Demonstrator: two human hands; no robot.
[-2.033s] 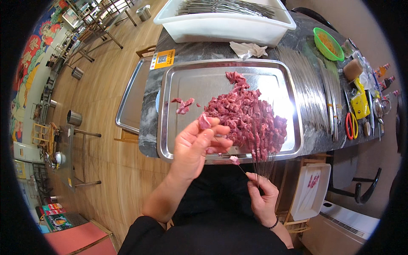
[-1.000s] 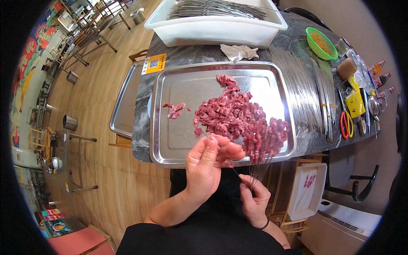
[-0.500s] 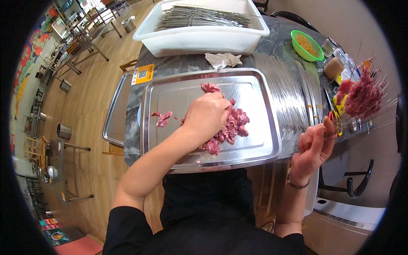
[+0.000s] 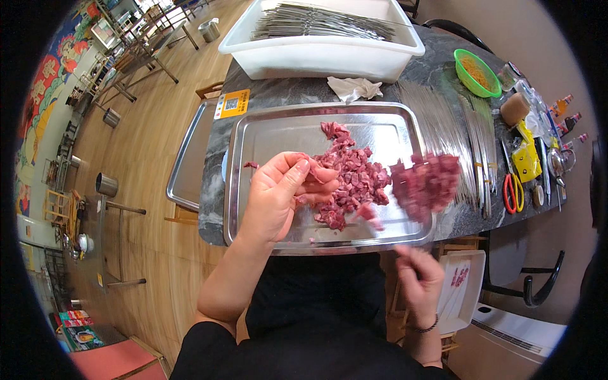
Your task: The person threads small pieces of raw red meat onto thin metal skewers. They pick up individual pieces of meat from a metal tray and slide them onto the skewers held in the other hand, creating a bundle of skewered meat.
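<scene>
My left hand [image 4: 278, 193] is raised over the metal tray [image 4: 253, 244], palm partly turned up. Its fingers curl around what looks like a small piece of raw meat, mostly hidden. Under and beyond it spreads a pile of diced raw red meat [image 4: 358, 177], with a small scrap [image 4: 251, 164] to the left. Below the tray's near right edge, my right hand [image 4: 421, 282] is closed on a bunch of skewers whose shafts are smeared by motion. The clump of skewered meat [image 4: 427, 187] on them hangs over the tray's right side.
Bare metal skewers [image 4: 437, 133] lie right of the tray. A white tub [image 4: 323, 60] of skewers stands behind, near a crumpled tissue [image 4: 354, 88]. Farther right are a green bowl [image 4: 478, 73], scissors [image 4: 513, 193] and a yellow packet [image 4: 525, 155]. A white bin [image 4: 462, 291] stands below right.
My left hand has come up from the meat pile and turned palm upward. My right hand has swung the meat skewers from the far right down and leftward to the tray's edge.
</scene>
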